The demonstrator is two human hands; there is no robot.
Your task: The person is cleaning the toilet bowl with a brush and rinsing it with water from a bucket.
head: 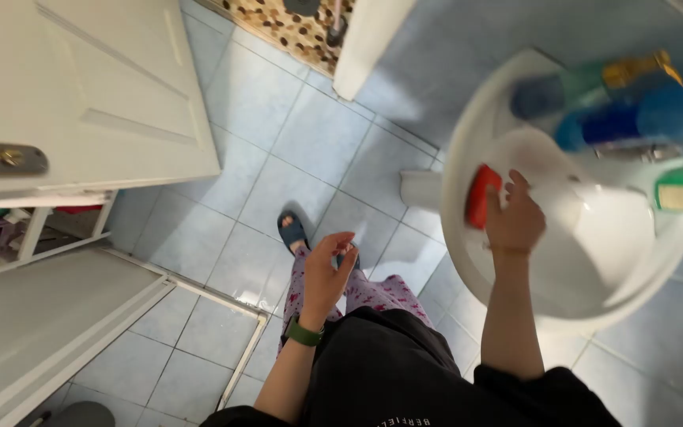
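The right hand [515,221] grip presses a red rectangular sponge [481,195] against the white ceramic washbasin [594,261] rim; the left hand [327,265] hangs loosely apart

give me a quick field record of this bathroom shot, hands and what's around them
place: bathroom with pale blue floor tiles
right hand: on a red sponge at the rim of the white sink
left hand: raised over the floor, empty as far as shows, green wristband
near sink: blurred blue and green bottles
left side: white door
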